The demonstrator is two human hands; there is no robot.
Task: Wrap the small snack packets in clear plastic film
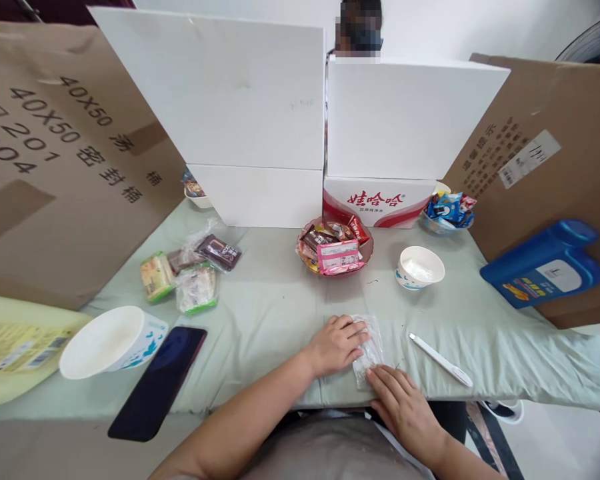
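Plastic pc x1 w/ 2 hands on

The cloth-covered counter carries a dark phone towards its front left corner, crinkled clear plastic and a white pen-like tool near its front edge.

Clear wrapper: crinkled, shiny plastic film. Tablecloth: matt fabric, lightly wrinkled. Brown carton: matt cardboard. White box: smooth cardboard, low sheen. Smartphone: glossy, glass-like face. Blue bottle: smooth plastic. Pen-shaped tool: smooth plastic. Candy bowl: translucent, shiny.
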